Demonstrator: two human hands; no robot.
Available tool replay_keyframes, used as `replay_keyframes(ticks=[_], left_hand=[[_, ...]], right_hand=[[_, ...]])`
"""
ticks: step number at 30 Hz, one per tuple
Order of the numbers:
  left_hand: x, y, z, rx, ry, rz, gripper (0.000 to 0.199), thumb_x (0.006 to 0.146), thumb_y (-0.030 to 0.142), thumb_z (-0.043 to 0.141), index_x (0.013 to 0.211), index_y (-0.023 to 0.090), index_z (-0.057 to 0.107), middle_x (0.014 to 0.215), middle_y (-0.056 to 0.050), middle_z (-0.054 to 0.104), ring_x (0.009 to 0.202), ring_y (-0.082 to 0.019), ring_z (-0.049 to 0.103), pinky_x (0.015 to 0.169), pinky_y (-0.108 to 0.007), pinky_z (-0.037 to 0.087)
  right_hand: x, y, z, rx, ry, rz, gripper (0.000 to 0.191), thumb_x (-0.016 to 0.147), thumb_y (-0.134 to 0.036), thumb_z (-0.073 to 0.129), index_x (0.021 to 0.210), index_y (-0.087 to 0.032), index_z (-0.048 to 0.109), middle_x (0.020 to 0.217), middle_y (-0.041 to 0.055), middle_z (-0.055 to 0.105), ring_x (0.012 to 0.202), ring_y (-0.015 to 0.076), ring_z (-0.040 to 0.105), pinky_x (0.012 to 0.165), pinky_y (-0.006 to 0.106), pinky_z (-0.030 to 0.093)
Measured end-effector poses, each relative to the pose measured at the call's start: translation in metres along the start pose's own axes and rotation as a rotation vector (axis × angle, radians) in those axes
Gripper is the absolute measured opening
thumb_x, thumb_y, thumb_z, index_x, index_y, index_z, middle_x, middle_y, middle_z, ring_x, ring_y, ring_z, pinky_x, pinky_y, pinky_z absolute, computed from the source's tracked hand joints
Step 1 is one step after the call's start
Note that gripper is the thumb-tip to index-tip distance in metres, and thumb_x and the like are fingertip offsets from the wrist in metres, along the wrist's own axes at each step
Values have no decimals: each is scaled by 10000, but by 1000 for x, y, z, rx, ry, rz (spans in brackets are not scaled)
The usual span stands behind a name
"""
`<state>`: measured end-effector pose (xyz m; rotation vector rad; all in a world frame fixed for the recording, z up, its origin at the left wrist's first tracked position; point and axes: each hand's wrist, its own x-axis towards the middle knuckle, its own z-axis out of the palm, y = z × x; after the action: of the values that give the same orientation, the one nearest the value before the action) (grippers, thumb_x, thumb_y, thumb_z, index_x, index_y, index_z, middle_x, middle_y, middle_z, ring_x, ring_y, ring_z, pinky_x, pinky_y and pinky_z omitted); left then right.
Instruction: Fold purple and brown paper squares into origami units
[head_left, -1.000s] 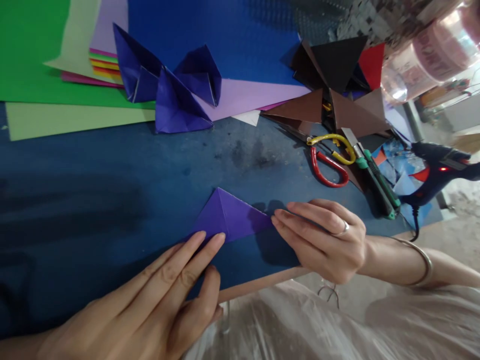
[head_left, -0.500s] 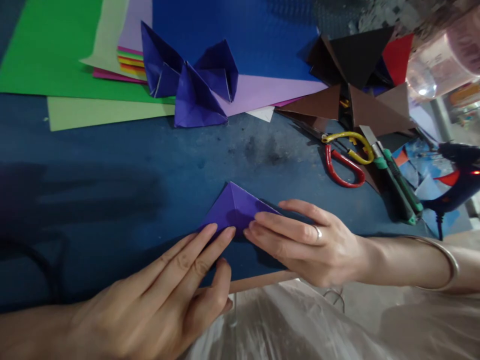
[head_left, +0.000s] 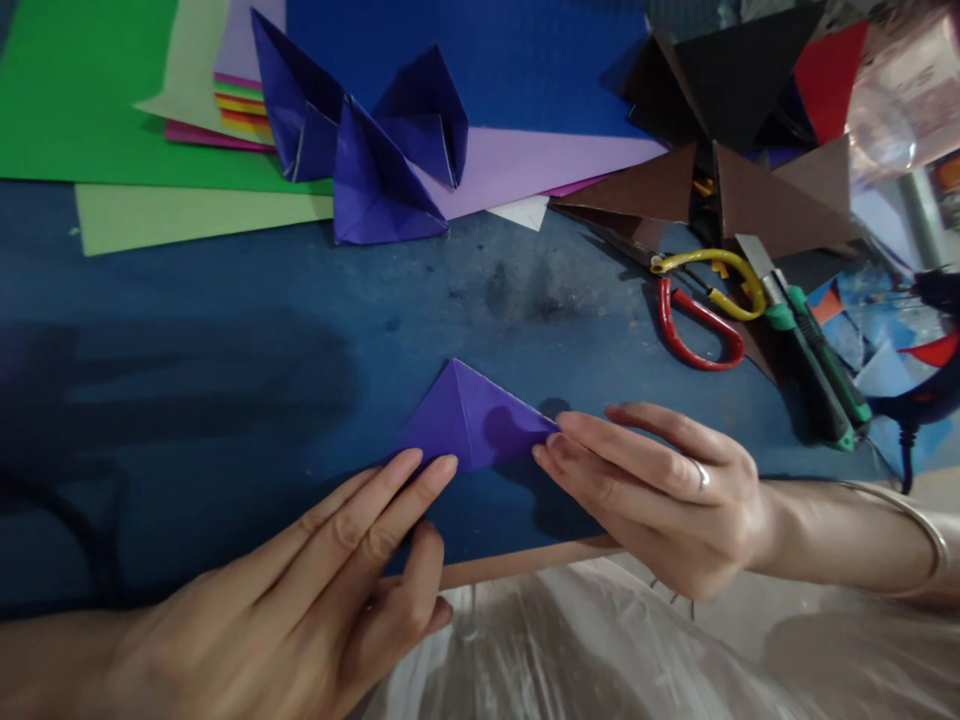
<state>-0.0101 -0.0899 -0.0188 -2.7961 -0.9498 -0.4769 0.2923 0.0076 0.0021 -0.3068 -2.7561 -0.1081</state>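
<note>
A folded purple paper triangle (head_left: 472,415) lies on the blue table, its peak pointing away from me and a crease running down its middle. Two outstretched fingertips of my left hand (head_left: 315,570) press on its lower left edge. At its right corner, the fingers of my right hand (head_left: 660,490) are closed together around the tip, with a ring on one finger. Behind the triangle stands a folded purple paper shape (head_left: 382,180) with several pointed parts.
Green sheets (head_left: 82,90), a blue sheet (head_left: 480,70) and a lilac sheet (head_left: 540,165) lie at the back. To the right are brown folded papers (head_left: 780,200), scissors (head_left: 705,325), green-and-black cutters (head_left: 817,370), a dark corded tool (head_left: 922,400) and a clear container (head_left: 900,110).
My right hand has slid right along the triangle to its corner, uncovering more of the right half. My left hand stays on the lower left edge. The view has shifted slightly.
</note>
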Motion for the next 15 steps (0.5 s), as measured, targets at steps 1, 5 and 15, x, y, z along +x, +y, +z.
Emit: replay_keyframes(ticks=[1, 5, 15], left_hand=[[0, 0, 1, 1, 9, 12, 377, 983, 430, 631, 1164, 101, 662, 1336, -199, 689, 1330, -346, 607, 1087, -406, 522], [1, -2, 5, 6, 28, 48, 394, 991, 438, 617, 1166, 88, 655, 1324, -217, 691, 1315, -364, 617, 1040, -409, 549], [9, -6, 1, 81, 58, 106, 465, 956, 463, 663, 1191, 63, 647, 1247, -238, 725, 1227, -376, 677, 937, -403, 620]], right_hand=[[0, 1, 0, -10, 10, -4, 311, 952, -98, 490, 1025, -165, 785, 1162, 32, 781, 1230, 177, 625, 915, 328, 564], [0, 3, 0, -30, 54, -17, 237, 926, -67, 557, 970, -116, 785, 1057, 72, 795, 1182, 203, 661, 831, 331, 592], [-8, 3, 6, -98, 216, 93, 229, 923, -39, 599, 790, -175, 727, 953, 69, 787, 1056, 240, 716, 808, 361, 635]])
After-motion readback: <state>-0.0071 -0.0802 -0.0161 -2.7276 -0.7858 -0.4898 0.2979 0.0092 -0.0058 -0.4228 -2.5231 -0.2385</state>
